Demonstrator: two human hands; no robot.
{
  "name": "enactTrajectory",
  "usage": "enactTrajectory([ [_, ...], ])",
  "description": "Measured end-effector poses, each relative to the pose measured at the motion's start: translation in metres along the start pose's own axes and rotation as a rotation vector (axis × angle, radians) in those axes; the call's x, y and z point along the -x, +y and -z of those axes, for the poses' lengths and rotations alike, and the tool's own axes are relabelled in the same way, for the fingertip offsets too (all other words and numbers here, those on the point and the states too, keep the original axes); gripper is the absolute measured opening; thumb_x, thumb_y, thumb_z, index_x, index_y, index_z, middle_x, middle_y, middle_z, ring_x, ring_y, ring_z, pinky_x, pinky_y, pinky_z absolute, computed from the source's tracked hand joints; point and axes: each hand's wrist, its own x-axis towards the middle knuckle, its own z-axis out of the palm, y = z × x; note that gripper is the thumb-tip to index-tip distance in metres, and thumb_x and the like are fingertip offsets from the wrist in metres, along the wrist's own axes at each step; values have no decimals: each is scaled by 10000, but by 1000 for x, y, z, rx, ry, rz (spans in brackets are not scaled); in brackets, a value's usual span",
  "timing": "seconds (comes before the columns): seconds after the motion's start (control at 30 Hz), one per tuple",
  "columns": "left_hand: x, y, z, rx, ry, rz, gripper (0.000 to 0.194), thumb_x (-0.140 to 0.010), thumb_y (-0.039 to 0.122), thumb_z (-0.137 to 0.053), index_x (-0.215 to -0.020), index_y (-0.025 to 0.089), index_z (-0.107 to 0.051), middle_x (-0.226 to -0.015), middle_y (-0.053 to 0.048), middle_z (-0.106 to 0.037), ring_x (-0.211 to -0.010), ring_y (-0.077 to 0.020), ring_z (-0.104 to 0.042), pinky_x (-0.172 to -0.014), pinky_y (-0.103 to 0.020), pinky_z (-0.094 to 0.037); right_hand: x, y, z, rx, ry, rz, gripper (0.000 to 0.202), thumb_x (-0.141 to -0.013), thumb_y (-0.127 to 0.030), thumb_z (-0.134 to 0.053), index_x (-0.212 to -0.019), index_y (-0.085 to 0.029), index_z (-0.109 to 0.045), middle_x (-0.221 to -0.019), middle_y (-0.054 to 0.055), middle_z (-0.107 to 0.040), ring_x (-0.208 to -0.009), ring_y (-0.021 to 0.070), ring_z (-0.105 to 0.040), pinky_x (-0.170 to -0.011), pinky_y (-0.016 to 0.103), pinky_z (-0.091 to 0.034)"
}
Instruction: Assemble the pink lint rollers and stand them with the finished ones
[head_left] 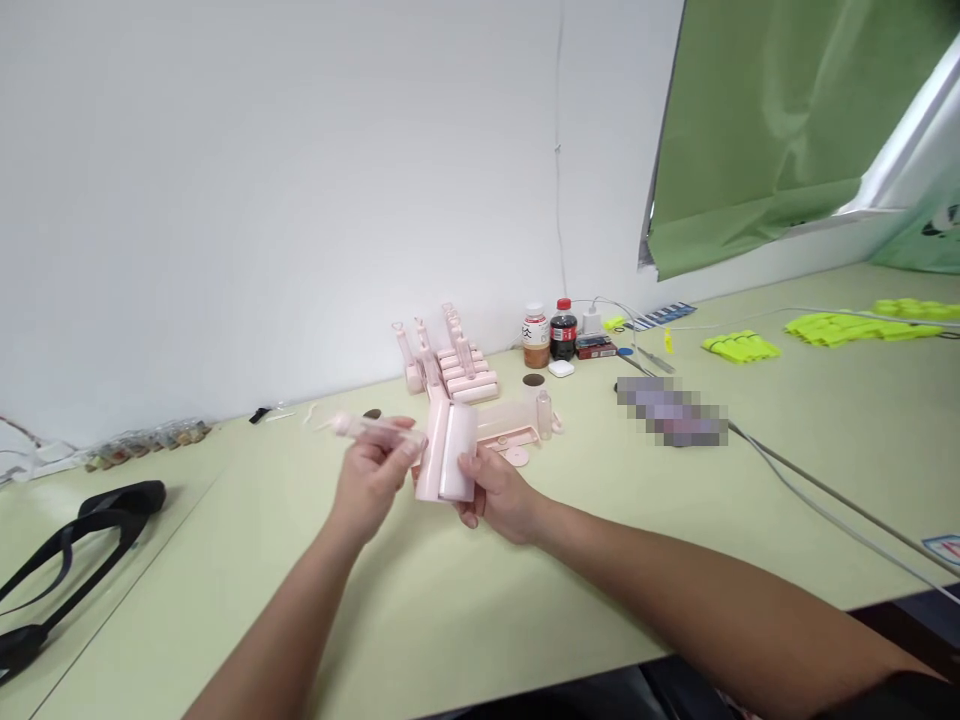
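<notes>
My left hand [366,485] is closed around a slim translucent pink tube [373,430] that points out to the left. In my right hand [506,492] is a pale pink two-part case [456,455], gripped at its lower right side. The tube's right end meets the case's left edge; whether they are joined I cannot tell. Just behind, on the table, lie an opened pink case [510,438], a small upright clear bottle [544,413] and a pink disc [517,457]. Farther back stands a group of similar pink cases [472,385] with tubes.
A labelled jar [535,340] and a cola bottle [563,333] stand near the wall. A pixelated object [671,411] and cables [810,480] lie right. Neon yellow bundles [742,346] are farther right. A black strap-like object [112,520] sits at the left.
</notes>
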Motion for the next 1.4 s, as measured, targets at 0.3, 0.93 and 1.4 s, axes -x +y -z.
enactTrajectory([
  [0.3,1,-27,19,244,351,-66,321,-721,467,-732,-741,176,-599,-603,33,-536,-501,-93,-455,-466,-222,-383,0,-32,3,417,76,-149,532,-771,-689,-587,-936,-188,-519,-640,-37,-531,-433,75,-402,-367,196,-304],
  [0.93,1,-31,-5,634,275,42,423,-669,520,-788,-715,157,-575,-608,48,-526,-539,-73,-472,-526,-198,-401,38,-90,61,2057,-111,-156,507,-793,-290,-617,-1281,-165,-564,-1166,155,-565,-931,288,-611,-727,360,-481],
  [1.4,18,-33,-17,360,-136,110,485,-771,659,-617,-885,192,-548,-538,64,-476,-398,-77,-385,-375,-205,-283,6,-37,-2,497,-42,-83,582,-743,-575,-692,-1135,-194,-493,-874,50,-637,-657,186,-616,-460,273,-492],
])
